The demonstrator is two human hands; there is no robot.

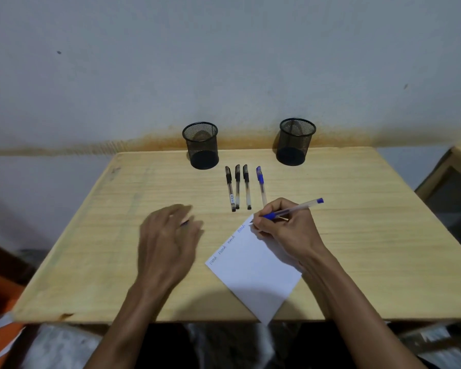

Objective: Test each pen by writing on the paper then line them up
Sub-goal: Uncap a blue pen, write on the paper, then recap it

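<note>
The blue pen (290,210), pinched in the right hand (285,225), has its tip on the far corner of the paper (253,272) on the table (357,249), four capped pens (244,186) lined up just beyond the paper, the blurred left hand (168,235) beside the paper gripping a small dark-tipped object.

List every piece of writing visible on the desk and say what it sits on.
Paper: four short handwritten words along its top edge, too small to read for certain; all four look alike.
Leftmost black pen: a small white label with print on the barrel, too small to read.
Nothing else carries visible text.
</note>
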